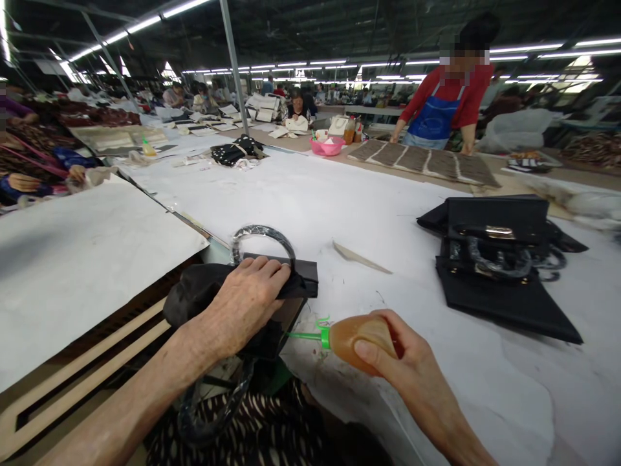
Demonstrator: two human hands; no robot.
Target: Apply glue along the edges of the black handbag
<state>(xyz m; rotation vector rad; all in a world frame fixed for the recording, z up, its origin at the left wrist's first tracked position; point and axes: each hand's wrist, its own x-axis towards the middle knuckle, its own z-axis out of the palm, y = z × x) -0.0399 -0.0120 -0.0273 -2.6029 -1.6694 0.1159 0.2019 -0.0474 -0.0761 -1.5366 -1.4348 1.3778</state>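
Observation:
My left hand (pixel 257 291) grips the upper edge of a black handbag (pixel 303 278) at the table's near edge, its fingers bent over the top. One round handle (pixel 264 231), wrapped in clear plastic, stands up behind that hand; another wrapped handle (pixel 213 421) hangs below. In my right hand (pixel 402 356) is a squeeze bottle (pixel 359 340) of amber liquid, tipped on its side. Its green nozzle points left, with the tip at the bag's side edge. Whether the tip touches the bag I cannot tell.
More black handbags (pixel 499 259) lie stacked at the right of the white table (pixel 349 200). A thin pale strip (pixel 359 257) lies mid-table. Farther back are a pink bowl (pixel 327 147) and a person in a blue apron (pixel 436 116). A wooden frame (pixel 97 362) sits lower left.

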